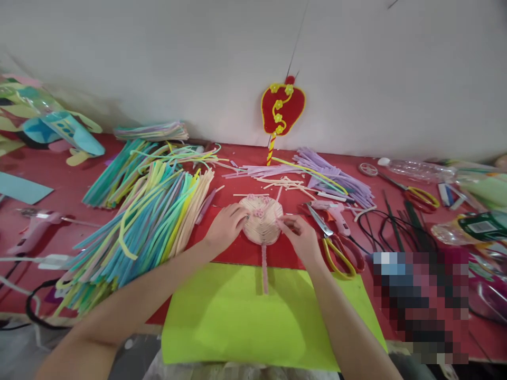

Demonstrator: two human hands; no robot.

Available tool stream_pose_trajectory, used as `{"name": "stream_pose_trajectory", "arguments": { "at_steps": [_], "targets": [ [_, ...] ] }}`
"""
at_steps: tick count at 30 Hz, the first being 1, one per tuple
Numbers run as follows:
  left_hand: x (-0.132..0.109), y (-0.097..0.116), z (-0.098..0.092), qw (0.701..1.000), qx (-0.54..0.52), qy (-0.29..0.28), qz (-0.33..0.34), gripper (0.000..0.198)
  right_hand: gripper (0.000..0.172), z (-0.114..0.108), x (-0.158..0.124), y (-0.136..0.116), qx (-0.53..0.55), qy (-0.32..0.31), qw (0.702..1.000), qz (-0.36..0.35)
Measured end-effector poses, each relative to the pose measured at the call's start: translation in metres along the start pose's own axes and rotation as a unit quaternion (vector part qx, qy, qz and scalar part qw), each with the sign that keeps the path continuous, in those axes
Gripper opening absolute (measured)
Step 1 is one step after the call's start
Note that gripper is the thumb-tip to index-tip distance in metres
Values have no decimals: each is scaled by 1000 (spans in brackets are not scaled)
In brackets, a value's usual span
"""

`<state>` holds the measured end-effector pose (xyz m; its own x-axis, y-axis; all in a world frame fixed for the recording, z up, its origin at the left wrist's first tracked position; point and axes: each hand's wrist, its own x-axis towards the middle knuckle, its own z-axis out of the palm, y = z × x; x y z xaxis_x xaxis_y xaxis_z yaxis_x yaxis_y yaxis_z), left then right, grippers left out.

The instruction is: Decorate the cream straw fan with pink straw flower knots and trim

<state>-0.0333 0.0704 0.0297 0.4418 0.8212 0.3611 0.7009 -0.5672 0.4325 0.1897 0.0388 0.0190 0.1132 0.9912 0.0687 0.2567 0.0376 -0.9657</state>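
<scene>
Woven fan [262, 228] lay on desk [71, 190]; left hand [226, 226] pressed it down, fingers loose; right hand [300, 236] pinched its edge.

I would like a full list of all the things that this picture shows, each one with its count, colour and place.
fan: one, cream and pink, table centre
sheet: one, lime green, near edge, under the fan's handle
red fan: one, red and yellow, against the wall
sticks: many, pastel, piled at left
purple sticks: many, back right
scissors: two, yellow-handled, near right hand and far right
glue gun: one, pink, far left
bottle: one, clear, back right
cables: black, right
table: one, red
left hand: on fan's left edge
right hand: on fan's right edge
</scene>
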Motion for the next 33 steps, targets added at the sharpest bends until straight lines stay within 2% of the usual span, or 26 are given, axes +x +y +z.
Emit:
{"name": "stream_pose_trajectory", "arguments": {
  "at_steps": [5,13,16,19,24,33],
  "targets": [
    [-8,-4,11,999,-15,38,-4,15,22,3,-4,-5,-37,-14,999,-3],
    [-12,1,6,998,-9,60,5,18,20,7,-13,-16,-70,-87,994,1],
    [-13,1,6,999,-1,35,-9,20,20,10,-17,-20,-73,-117,990,14],
    [-13,1,8,1000,6,11,6,23,19,12,-19,-20,-71,-133,988,14],
    [-13,-3,11,998,29,5,50,22,15,13,-20,-18,-72,-149,986,5],
    [-14,-2,12,994,55,11,89,18,14,11,-17,-16,-95,-159,982,-28]
  ]
}}
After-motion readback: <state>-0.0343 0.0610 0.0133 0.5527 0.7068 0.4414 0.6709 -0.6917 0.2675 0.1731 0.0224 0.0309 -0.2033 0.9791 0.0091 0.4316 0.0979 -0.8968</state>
